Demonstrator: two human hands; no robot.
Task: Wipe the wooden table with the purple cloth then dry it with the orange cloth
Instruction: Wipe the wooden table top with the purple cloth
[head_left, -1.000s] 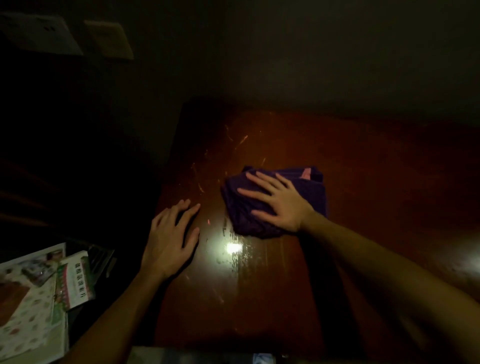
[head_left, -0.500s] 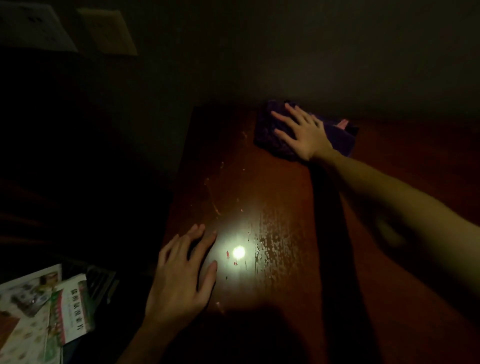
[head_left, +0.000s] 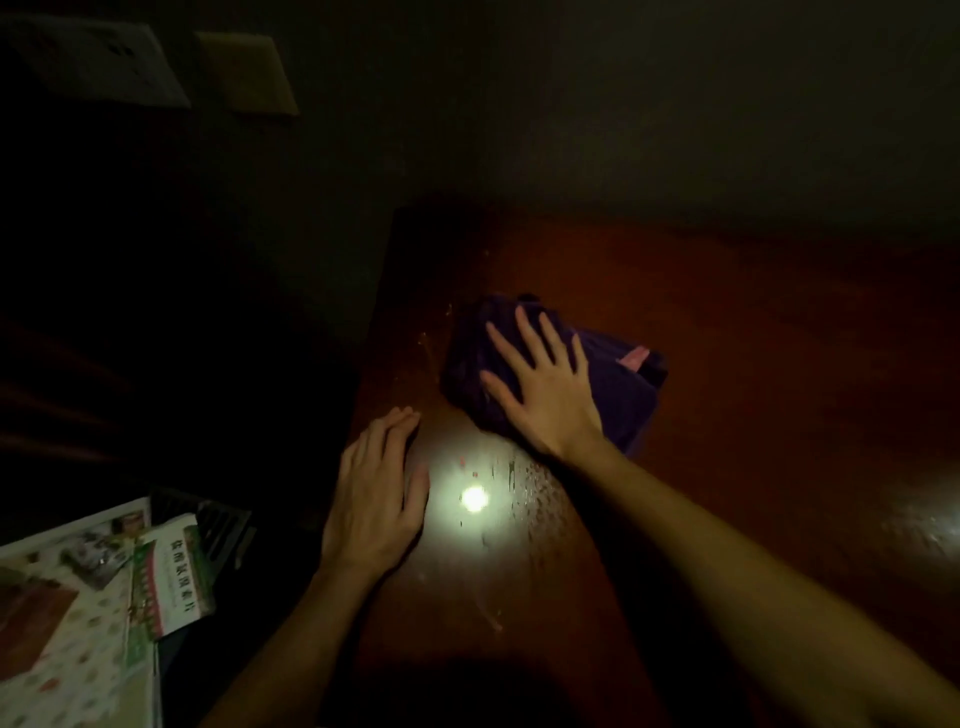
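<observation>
Nearby, printed packets (head_left: 171, 577) beside wooden table (head_left: 753, 364).

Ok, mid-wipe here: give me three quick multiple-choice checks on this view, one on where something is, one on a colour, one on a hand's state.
1. Where is the left hand?
A. Flat on the wooden table near its left edge
B. On top of the cloth
C. Holding the papers

2. What colour is the small tag on the cloth?
A. Green
B. Pink
C. White

3. How does the right hand meet the purple cloth?
A. Bunches it in a fist
B. Pinches one corner
C. Presses on it with fingers spread straight

Answers:
1. A, its palm lies on bare wood beside the bright light reflection.
2. B, a pink patch shows at the cloth's right end.
3. C, the fingers fan out straight over the cloth.
</observation>
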